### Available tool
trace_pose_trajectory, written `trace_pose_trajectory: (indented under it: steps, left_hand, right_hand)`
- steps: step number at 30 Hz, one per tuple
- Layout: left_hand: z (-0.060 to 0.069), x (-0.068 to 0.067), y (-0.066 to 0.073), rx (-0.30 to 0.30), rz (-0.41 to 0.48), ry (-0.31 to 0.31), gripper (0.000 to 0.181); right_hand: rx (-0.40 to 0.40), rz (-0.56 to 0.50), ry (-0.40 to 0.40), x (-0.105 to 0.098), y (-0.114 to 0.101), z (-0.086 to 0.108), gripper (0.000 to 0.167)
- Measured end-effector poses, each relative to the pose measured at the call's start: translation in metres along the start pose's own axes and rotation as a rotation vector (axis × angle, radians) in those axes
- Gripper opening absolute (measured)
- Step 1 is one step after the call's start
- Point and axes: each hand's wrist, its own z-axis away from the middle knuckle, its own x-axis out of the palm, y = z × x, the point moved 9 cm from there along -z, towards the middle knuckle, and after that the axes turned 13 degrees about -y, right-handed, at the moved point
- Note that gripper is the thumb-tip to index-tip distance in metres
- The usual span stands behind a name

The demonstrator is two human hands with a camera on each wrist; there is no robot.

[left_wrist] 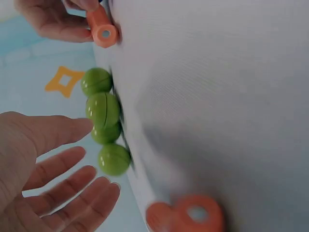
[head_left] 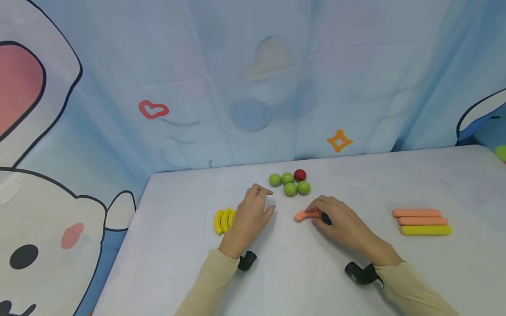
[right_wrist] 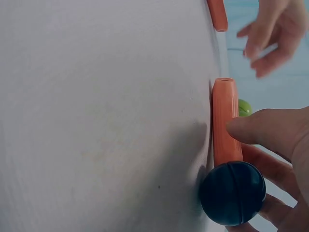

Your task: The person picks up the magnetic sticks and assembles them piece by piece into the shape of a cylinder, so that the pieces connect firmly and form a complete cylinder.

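Observation:
My right hand [head_left: 341, 221] pinches an orange stick [right_wrist: 225, 108] with a hole in its end, thumb on one side and fingers on the other. The stick lies on the table. At its near end, by the right fingers, sits a dark blue ball [right_wrist: 232, 193]. My left hand [head_left: 249, 215] hovers over the table with its fingers loosely extended and nothing in them. Beside it lie several curved yellow pieces [head_left: 224, 220] like toy bananas, partly hidden by the hand. Further orange pieces [left_wrist: 208, 215] lie near the left wrist, blurred in the left wrist view.
Several green balls [head_left: 290, 189] and one red ball [head_left: 300, 175] are grouped beyond the hands. Two orange sticks [head_left: 420, 213] and a yellow stick [head_left: 425, 230] lie side by side at the right. A blue printed curtain [head_left: 237, 87] hangs behind the white table [head_left: 166, 263].

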Motion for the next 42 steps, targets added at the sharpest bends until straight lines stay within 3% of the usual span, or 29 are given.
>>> trace_pose_trajectory:
  steps: [6,12,18,23,31,34,42]
  left_hand:
    - [-0.033,0.011,0.033,0.162,-0.153,-0.059,0.041]
    - [-0.048,0.019,0.045,0.176,-0.232,-0.072,0.036]
    - [-0.041,0.021,0.041,0.133,-0.193,-0.098,0.025]
    - [-0.028,0.021,0.04,0.13,-0.128,-0.119,0.024]
    - [-0.003,0.028,0.038,0.12,0.051,-0.19,0.03]
    - [0.001,0.03,0.038,0.111,0.1,-0.189,0.032]
    - [0.004,0.033,0.037,0.096,0.107,-0.159,0.039]
  right_hand:
    - [0.005,-0.021,-0.019,0.001,0.004,0.006,0.02]
    - [0.025,-0.036,-0.025,0.001,0.008,0.015,0.021]
    - [0.037,-0.035,-0.032,0.003,0.008,0.016,0.021]
    - [0.082,-0.047,-0.026,-0.001,0.014,0.019,0.02]
    - [0.12,-0.03,0.016,-0.002,0.019,0.019,0.021]
    - [0.144,-0.036,0.024,-0.002,0.021,0.018,0.022]
    - [0.154,-0.029,0.044,0.0,0.017,0.011,0.021]
